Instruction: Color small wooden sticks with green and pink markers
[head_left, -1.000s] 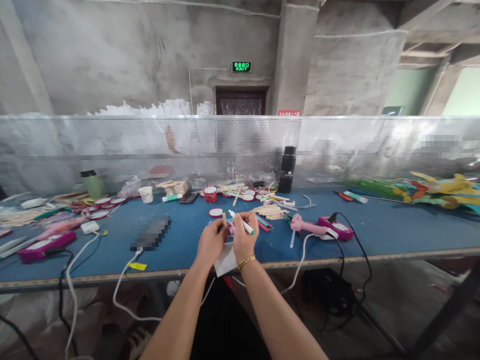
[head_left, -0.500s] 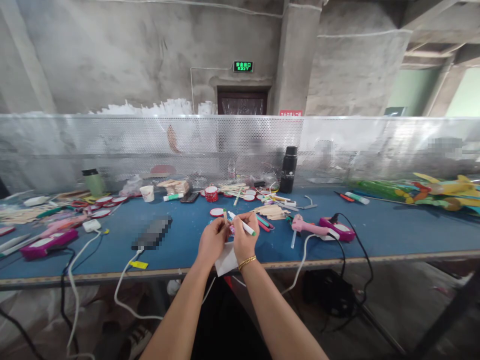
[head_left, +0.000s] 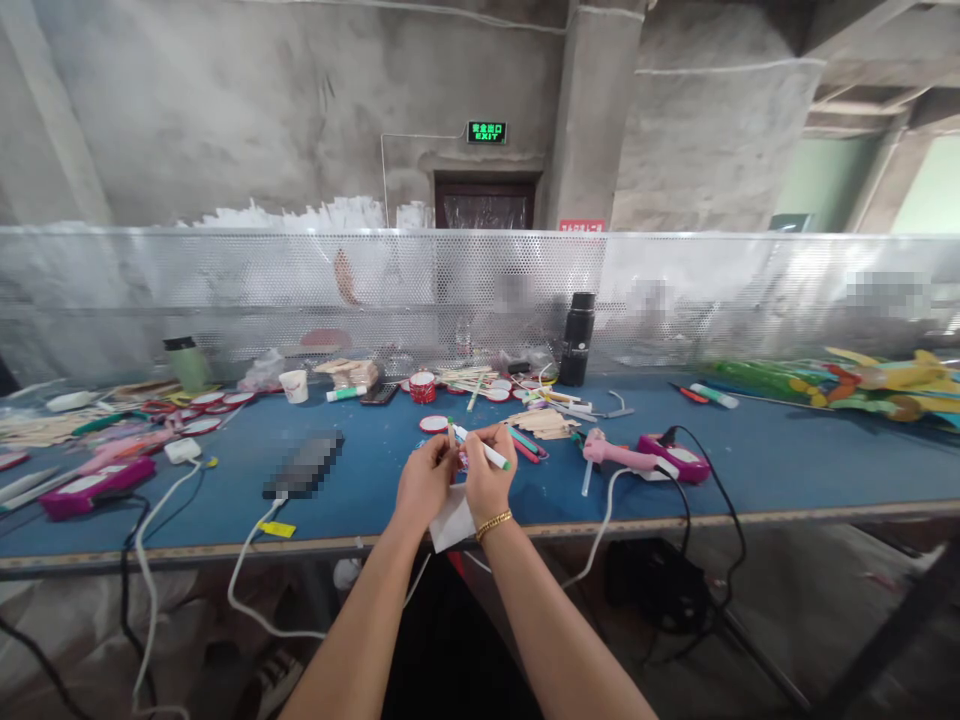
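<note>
Two bare hands, left hand (head_left: 422, 487) fingers pinched on one small wooden stick (head_left: 451, 433), its top projecting above them, right hand (head_left: 490, 478) fingers closed around one slanted white marker (head_left: 491, 453), one white paper (head_left: 453, 520) below, overlapping the front edge of the blue table (head_left: 367, 490), which stretches leftward to one blurred dark device (head_left: 304, 467).

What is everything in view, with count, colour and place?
Table: one, blue, centre
Exit sign: one, green, wall
Flasks: two, black and green, table back
Cup: one, white, left
Discs: several, white, table
Sticks: many, pale, table
Glue gun: at least one, pink, right
Other clutter: uncounted, mixed, table
Paper: one, white, lower centre
Held piece: one, pale, left hand
Pen: one, white and green, right hand
Left hand: one, bare, centre
Right hand: one, bare, centre
</note>
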